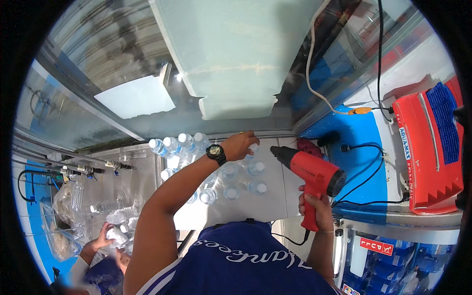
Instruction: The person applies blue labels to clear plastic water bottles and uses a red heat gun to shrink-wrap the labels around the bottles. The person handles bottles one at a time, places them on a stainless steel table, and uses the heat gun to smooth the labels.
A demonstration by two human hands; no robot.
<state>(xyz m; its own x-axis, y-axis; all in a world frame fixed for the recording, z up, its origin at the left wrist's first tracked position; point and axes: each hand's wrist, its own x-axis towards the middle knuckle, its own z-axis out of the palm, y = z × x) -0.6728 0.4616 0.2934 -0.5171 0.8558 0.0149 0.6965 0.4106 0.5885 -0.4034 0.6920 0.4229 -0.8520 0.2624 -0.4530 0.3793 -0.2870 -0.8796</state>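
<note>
In my right hand (322,211), fingers wrapped round the handle, is a red heat gun (315,172). Its black nozzle points up and left, toward the bottles. My left hand (239,146) reaches across the counter with a black watch (216,154) at its wrist. Its fingers close on the upper part of a clear plastic bottle (252,150) with a white cap, just left of the nozzle and apart from it. Several similar capped bottles stand upright below and left of this hand, among them one bottle (257,187) near the front. My left forearm hides some of them.
A metal sink (118,182) with taps lies left of the white counter (273,196). There, another person's hand (104,237) handles clear bottles. A glass window stands behind the counter. Cables, an orange connector (360,111) and a red carton (418,162) are at right, above a drinks fridge.
</note>
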